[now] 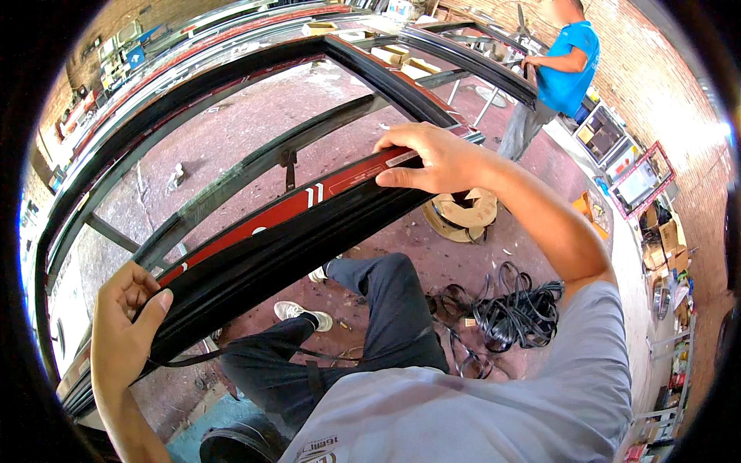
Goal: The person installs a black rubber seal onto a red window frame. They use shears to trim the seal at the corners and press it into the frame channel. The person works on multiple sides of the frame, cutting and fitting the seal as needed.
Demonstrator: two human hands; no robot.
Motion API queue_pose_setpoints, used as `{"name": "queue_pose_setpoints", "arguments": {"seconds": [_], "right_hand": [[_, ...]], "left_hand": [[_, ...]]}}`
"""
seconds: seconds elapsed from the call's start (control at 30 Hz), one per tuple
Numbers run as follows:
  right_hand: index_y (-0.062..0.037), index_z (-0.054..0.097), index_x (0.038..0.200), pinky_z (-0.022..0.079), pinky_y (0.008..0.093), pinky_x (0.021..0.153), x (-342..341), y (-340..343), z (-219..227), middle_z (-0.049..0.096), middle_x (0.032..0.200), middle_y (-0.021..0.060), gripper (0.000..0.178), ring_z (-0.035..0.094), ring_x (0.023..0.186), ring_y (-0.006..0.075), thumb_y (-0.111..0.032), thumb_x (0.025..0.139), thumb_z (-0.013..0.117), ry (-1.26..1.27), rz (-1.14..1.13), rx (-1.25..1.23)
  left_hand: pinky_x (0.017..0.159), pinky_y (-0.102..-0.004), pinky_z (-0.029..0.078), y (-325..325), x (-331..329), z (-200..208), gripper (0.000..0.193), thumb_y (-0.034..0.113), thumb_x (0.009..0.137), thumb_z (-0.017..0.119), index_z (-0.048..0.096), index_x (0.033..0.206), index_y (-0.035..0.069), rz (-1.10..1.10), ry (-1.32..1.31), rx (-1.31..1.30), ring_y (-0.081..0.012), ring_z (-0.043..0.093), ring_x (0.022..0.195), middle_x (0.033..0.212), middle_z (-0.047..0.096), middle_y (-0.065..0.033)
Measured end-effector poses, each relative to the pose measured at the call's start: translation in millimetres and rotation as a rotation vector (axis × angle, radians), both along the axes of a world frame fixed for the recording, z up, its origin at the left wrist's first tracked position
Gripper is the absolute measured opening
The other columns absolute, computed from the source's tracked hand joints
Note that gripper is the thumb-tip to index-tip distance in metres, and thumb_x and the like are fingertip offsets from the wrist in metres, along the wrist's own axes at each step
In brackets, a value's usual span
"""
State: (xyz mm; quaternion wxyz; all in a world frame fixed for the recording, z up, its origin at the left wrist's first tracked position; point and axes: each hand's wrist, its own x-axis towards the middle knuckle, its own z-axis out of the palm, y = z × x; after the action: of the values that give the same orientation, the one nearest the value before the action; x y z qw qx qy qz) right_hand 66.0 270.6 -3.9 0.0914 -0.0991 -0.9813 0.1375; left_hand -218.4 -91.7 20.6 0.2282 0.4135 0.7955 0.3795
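- Rail [262,266] of black profile, slanting above the lap, red film [289,208] along the far edge
- Gripped at the left end by the left hand [120,324], with thumb on the black face
- Pinched at the right end by the right hand [444,160], across the film
- Looks like steadying or positioning; probably calls for even support, minding the thin black strip [185,361] near the left wrist

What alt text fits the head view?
A person's left hand and right hand hold one side of a black frame with red film. Black strip lies tangled on reddish floor; beyond, a person in blue stands at another frame.
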Motion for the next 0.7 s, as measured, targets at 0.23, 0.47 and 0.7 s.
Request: {"name": "queue_pose_setpoints", "arguments": {"seconds": [0.23,0.47,0.7], "right_hand": [[0.0046,0.064,0.120,0.047,0.0435,0.098,14.7,3.8,-4.4,0.064,0.113,0.0189,0.072,0.062,0.110,0.0366,-0.061,0.091,0.067,0.038,-0.009,0.036],[0.0052,0.065,0.123,0.049,0.0420,0.100,12.5,6.4,3.9,0.067,0.123,0.0203,0.082,0.064,0.115,0.0358,-0.068,0.086,0.069,-0.061,-0.091,-0.137],[0.0063,0.065,0.123,0.050,0.0406,0.099,25.2,15.1,0.4,0.067,0.121,0.0215,0.080,0.064,0.116,0.0341,-0.065,0.089,0.068,-0.011,-0.081,-0.094]], "left_hand": [[0.058,-0.0215,0.028,-2.1,2.5,2.5,0.012,0.005,0.090,0.068,0.057,0.088,0.002,-0.004,0.003,-0.020,-0.0009,0.039,0.061,0.067,0.046,0.0052],[0.058,-0.0216,0.029,-2.6,4.8,-0.2,0.012,0.006,0.090,0.068,0.056,0.088,0.003,0.012,0.025,-0.008,-0.0016,0.039,0.062,0.067,0.046,0.0044],[0.060,-0.0215,0.030,-4.1,2.6,-4.7,0.011,0.006,0.091,0.066,0.056,0.091,0.003,0.002,0.008,0.010,-0.0020,0.042,0.064,0.068,0.049,0.0030]]}}
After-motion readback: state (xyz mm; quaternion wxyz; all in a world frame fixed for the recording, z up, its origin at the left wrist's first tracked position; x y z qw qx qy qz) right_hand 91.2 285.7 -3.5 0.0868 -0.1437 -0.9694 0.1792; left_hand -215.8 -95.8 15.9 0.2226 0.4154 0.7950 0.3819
